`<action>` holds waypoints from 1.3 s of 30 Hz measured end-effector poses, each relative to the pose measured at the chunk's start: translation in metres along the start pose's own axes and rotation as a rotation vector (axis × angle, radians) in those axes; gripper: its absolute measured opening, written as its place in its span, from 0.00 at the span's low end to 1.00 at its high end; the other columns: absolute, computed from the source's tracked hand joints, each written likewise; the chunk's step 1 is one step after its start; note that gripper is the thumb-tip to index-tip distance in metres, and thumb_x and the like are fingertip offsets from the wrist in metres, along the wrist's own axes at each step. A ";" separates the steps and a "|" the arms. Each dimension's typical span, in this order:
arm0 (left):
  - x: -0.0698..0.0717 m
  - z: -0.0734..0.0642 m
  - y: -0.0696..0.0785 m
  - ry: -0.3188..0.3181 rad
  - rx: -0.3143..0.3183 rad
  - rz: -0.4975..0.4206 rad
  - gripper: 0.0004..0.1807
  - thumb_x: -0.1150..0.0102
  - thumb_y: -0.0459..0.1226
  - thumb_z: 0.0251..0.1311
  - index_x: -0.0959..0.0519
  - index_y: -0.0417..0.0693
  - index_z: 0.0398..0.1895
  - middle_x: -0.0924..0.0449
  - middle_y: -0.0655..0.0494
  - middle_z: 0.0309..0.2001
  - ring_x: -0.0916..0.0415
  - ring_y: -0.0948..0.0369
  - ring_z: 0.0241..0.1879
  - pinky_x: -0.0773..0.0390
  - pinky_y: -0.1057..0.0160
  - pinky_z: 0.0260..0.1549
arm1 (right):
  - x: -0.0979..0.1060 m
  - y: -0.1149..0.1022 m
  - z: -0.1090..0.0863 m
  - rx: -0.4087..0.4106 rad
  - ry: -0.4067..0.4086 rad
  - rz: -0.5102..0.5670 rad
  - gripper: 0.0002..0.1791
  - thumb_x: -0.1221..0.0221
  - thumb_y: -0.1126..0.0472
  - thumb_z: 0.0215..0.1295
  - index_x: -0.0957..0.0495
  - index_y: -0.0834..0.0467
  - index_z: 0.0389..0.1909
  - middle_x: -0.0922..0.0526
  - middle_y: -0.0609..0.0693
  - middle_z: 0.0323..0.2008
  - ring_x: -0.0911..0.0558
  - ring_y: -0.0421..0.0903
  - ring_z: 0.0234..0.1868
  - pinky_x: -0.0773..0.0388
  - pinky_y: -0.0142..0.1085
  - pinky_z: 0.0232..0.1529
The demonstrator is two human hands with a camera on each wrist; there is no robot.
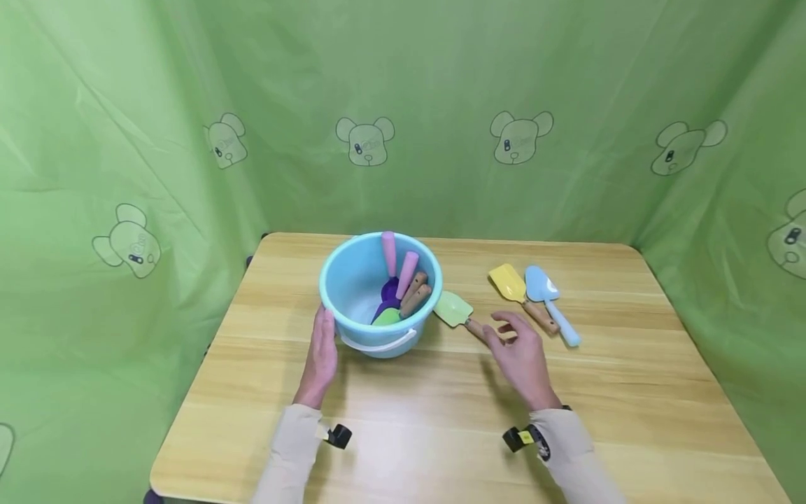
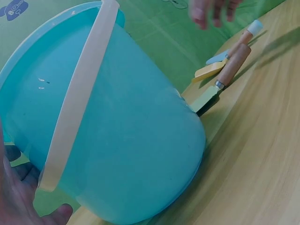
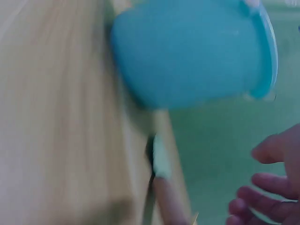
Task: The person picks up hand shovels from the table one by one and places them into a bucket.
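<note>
A light blue bucket (image 1: 349, 280) stands on the table, with its white handle (image 1: 380, 344) hanging down at the front. My left hand (image 1: 320, 357) rests against the bucket's left side, fingers straight. Inside lean tools with pink handles (image 1: 407, 275) and wooden handles (image 1: 415, 299); purple and green parts show below them. To the bucket's right lies a pale green hand shovel (image 1: 453, 309) with a wooden handle. Just above that handle hovers my right hand (image 1: 521, 353), fingers loosely bent. The right wrist view shows this hand (image 3: 276, 183) apart from the shovel, holding nothing.
Farther right lie a yellow hand shovel (image 1: 507, 281) with a wooden handle and a light blue trowel (image 1: 543, 283), side by side. The wooden table (image 1: 428, 434) ends at a green curtain (image 1: 441, 189) behind and on both sides.
</note>
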State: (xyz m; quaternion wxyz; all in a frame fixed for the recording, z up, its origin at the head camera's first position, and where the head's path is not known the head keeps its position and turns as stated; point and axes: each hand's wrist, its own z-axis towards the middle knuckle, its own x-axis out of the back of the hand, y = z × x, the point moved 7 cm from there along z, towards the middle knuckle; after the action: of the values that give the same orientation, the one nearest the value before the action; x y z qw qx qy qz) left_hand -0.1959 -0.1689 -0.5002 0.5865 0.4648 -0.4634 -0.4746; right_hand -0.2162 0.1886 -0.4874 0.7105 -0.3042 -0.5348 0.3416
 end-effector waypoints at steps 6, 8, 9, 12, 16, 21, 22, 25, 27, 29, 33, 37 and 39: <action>0.000 0.001 0.001 -0.006 -0.018 0.003 0.32 0.78 0.56 0.83 0.56 0.63 0.85 0.49 0.48 0.83 0.51 0.43 0.82 0.53 0.32 0.80 | 0.015 0.050 -0.014 -0.132 -0.125 -0.117 0.29 0.37 0.51 0.73 0.26 0.67 0.65 0.20 0.66 0.62 0.18 0.62 0.56 0.16 0.56 0.54; 0.000 0.001 0.001 -0.003 -0.011 0.007 0.32 0.78 0.57 0.82 0.56 0.64 0.85 0.49 0.48 0.83 0.51 0.43 0.82 0.53 0.32 0.79 | 0.017 0.060 -0.018 -0.163 -0.155 -0.133 0.30 0.37 0.51 0.73 0.27 0.68 0.66 0.20 0.68 0.61 0.18 0.63 0.56 0.17 0.56 0.55; 0.000 0.001 0.001 -0.002 -0.010 0.008 0.33 0.78 0.57 0.82 0.56 0.64 0.85 0.49 0.49 0.83 0.51 0.43 0.82 0.53 0.32 0.79 | 0.017 0.064 -0.020 -0.172 -0.168 -0.143 0.31 0.36 0.51 0.72 0.27 0.68 0.66 0.20 0.68 0.61 0.18 0.63 0.57 0.17 0.57 0.56; 0.001 0.002 0.002 0.000 -0.017 0.004 0.33 0.78 0.57 0.82 0.56 0.64 0.85 0.49 0.49 0.83 0.51 0.43 0.82 0.53 0.31 0.79 | 0.013 0.071 -0.022 -0.179 -0.202 -0.159 0.32 0.35 0.51 0.71 0.28 0.69 0.67 0.19 0.70 0.60 0.18 0.64 0.57 0.19 0.58 0.59; 0.002 0.004 0.002 0.001 -0.037 0.006 0.32 0.78 0.56 0.83 0.55 0.64 0.85 0.49 0.49 0.83 0.50 0.43 0.82 0.53 0.32 0.79 | 0.005 0.075 -0.018 -0.159 -0.211 -0.174 0.32 0.34 0.53 0.70 0.27 0.69 0.66 0.18 0.69 0.58 0.18 0.63 0.55 0.19 0.58 0.59; 0.000 0.004 0.003 -0.009 -0.077 -0.001 0.31 0.79 0.53 0.84 0.55 0.61 0.85 0.49 0.47 0.83 0.52 0.42 0.82 0.53 0.32 0.79 | -0.008 0.074 -0.010 -0.111 -0.192 -0.177 0.29 0.31 0.57 0.66 0.23 0.70 0.61 0.15 0.63 0.49 0.17 0.54 0.46 0.18 0.42 0.48; -0.001 0.004 0.003 -0.010 -0.080 -0.002 0.31 0.79 0.53 0.84 0.55 0.61 0.85 0.49 0.47 0.83 0.52 0.42 0.82 0.52 0.32 0.79 | -0.011 0.074 -0.008 -0.102 -0.190 -0.177 0.28 0.30 0.58 0.65 0.22 0.70 0.60 0.14 0.62 0.47 0.18 0.52 0.44 0.20 0.38 0.45; -0.001 0.002 0.002 -0.011 -0.070 -0.002 0.32 0.79 0.54 0.84 0.55 0.60 0.85 0.48 0.47 0.83 0.50 0.42 0.82 0.51 0.32 0.79 | -0.018 0.073 -0.004 -0.087 -0.184 -0.168 0.25 0.30 0.60 0.64 0.21 0.70 0.57 0.14 0.60 0.42 0.20 0.48 0.39 0.24 0.30 0.38; -0.001 0.001 0.000 -0.006 -0.049 0.004 0.32 0.79 0.55 0.83 0.55 0.59 0.85 0.49 0.47 0.83 0.50 0.42 0.82 0.51 0.32 0.79 | -0.021 0.074 -0.003 -0.083 -0.181 -0.155 0.23 0.30 0.62 0.64 0.20 0.70 0.56 0.15 0.59 0.39 0.21 0.46 0.36 0.25 0.28 0.34; -0.001 -0.001 -0.002 0.000 -0.022 0.012 0.33 0.79 0.56 0.83 0.56 0.60 0.85 0.50 0.49 0.84 0.51 0.43 0.82 0.51 0.32 0.79 | -0.022 0.074 -0.002 -0.086 -0.177 -0.134 0.21 0.30 0.63 0.64 0.19 0.70 0.54 0.15 0.59 0.37 0.22 0.45 0.34 0.25 0.28 0.31; -0.001 -0.003 -0.005 0.005 0.022 0.029 0.34 0.79 0.59 0.82 0.56 0.63 0.85 0.52 0.53 0.85 0.53 0.46 0.83 0.53 0.33 0.80 | -0.021 0.076 -0.004 -0.117 -0.149 -0.096 0.16 0.31 0.62 0.66 0.17 0.68 0.50 0.16 0.58 0.34 0.22 0.44 0.33 0.24 0.27 0.30; -0.001 -0.002 -0.004 0.004 0.012 0.024 0.33 0.79 0.59 0.82 0.56 0.64 0.85 0.51 0.53 0.84 0.52 0.46 0.83 0.52 0.32 0.79 | -0.016 0.080 -0.006 -0.150 -0.093 -0.050 0.16 0.31 0.60 0.67 0.16 0.67 0.50 0.14 0.60 0.37 0.20 0.42 0.35 0.21 0.24 0.33; -0.001 -0.001 -0.001 0.001 -0.007 0.017 0.33 0.79 0.58 0.82 0.55 0.64 0.85 0.50 0.51 0.84 0.51 0.44 0.82 0.51 0.32 0.79 | -0.014 0.083 -0.006 -0.174 -0.067 -0.015 0.18 0.31 0.58 0.67 0.16 0.66 0.51 0.13 0.62 0.40 0.19 0.39 0.36 0.20 0.22 0.36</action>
State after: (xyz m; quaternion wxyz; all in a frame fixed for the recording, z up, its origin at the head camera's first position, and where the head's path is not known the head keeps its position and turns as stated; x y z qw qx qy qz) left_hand -0.1956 -0.1683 -0.5018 0.5924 0.4588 -0.4656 -0.4710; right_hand -0.2263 0.2251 -0.5630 0.6656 -0.3492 -0.5881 0.2986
